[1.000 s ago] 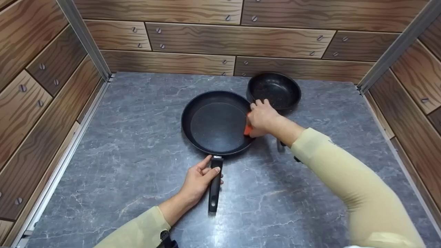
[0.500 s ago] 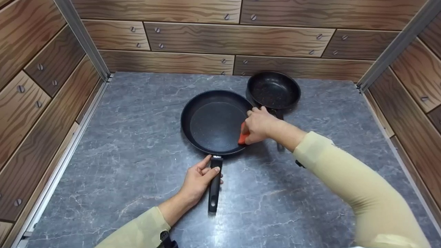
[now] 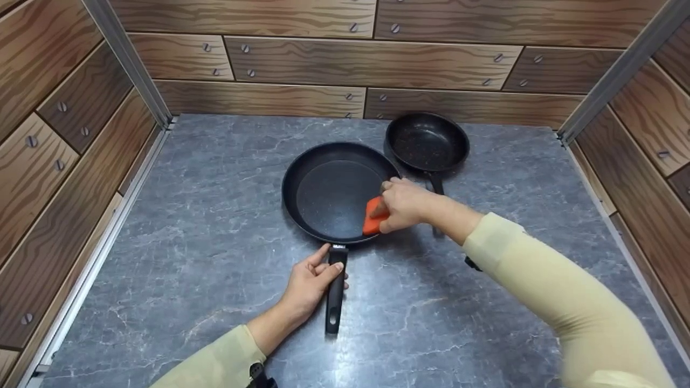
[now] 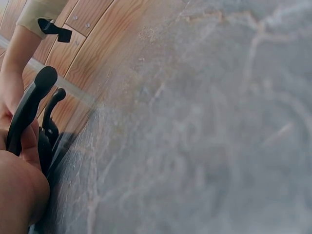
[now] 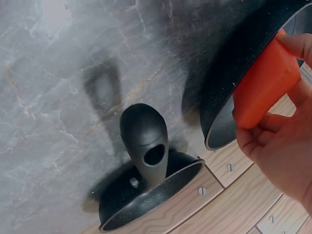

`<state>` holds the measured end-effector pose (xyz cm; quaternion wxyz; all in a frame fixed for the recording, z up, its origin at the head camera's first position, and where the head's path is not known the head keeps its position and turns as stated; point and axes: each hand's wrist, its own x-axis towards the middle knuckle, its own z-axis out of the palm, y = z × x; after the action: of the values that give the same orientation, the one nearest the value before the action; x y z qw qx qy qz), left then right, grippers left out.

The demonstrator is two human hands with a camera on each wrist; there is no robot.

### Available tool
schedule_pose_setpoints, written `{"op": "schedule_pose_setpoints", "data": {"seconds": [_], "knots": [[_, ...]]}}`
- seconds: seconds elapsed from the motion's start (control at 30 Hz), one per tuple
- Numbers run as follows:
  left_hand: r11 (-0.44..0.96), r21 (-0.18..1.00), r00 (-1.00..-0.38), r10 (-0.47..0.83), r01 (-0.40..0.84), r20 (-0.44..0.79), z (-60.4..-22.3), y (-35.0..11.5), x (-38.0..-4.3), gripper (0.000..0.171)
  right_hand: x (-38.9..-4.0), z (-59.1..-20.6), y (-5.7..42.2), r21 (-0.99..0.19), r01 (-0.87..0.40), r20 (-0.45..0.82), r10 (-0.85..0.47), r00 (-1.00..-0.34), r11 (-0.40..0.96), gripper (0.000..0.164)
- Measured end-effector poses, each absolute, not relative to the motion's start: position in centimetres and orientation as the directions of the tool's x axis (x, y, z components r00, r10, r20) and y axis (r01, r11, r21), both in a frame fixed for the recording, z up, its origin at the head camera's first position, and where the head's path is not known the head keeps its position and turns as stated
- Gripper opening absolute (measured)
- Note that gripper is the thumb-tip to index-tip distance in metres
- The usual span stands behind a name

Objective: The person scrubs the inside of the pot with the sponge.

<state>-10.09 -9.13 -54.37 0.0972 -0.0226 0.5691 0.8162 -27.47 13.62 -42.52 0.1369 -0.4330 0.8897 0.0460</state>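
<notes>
A large black frying pan [image 3: 334,188] stands mid-table, its handle [image 3: 335,302] toward the person. My left hand [image 3: 310,280] grips that handle, thumb on top and index finger stretched toward the pan's rim. In the left wrist view the handle [image 4: 30,105] rises out of the same hand [image 4: 22,190]. An orange sponge [image 3: 374,216] is pinched in my right hand [image 3: 404,205] at the pan's inner right wall. The right wrist view shows the sponge [image 5: 268,80] against the rim, with fingers and thumb of the right hand [image 5: 287,141] around it.
Behind and right of the large pan stands a smaller black frying pan [image 3: 428,141], its handle [image 3: 435,183] partly behind the right hand. Wood-patterned walls [image 3: 372,62] close off the back and both sides of the grey marbled table [image 3: 215,226].
The right hand has slid the sponge along the pan's right inner wall, toward the person and a little left. The left hand stays on the handle, and both pans keep their places.
</notes>
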Motion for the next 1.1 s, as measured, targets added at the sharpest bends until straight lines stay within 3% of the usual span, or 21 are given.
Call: {"op": "schedule_pose_setpoints", "data": {"seconds": [0.47,1.1], "knots": [[-0.327,0.927,-0.979,0.14,-0.185,-0.146,-54.5,-9.1,-10.1,0.081,-26.7,-44.0,13.6,-0.268,-0.778,-0.139,-0.822,-0.552,0.568,0.043],[-0.334,0.927,-0.98,0.156,-0.171,-0.124,-54.5,-9.1,-10.2,0.08,-26.3,-45.7,10.8,-0.397,-0.733,-0.144,-0.827,-0.544,0.552,0.045]]}}
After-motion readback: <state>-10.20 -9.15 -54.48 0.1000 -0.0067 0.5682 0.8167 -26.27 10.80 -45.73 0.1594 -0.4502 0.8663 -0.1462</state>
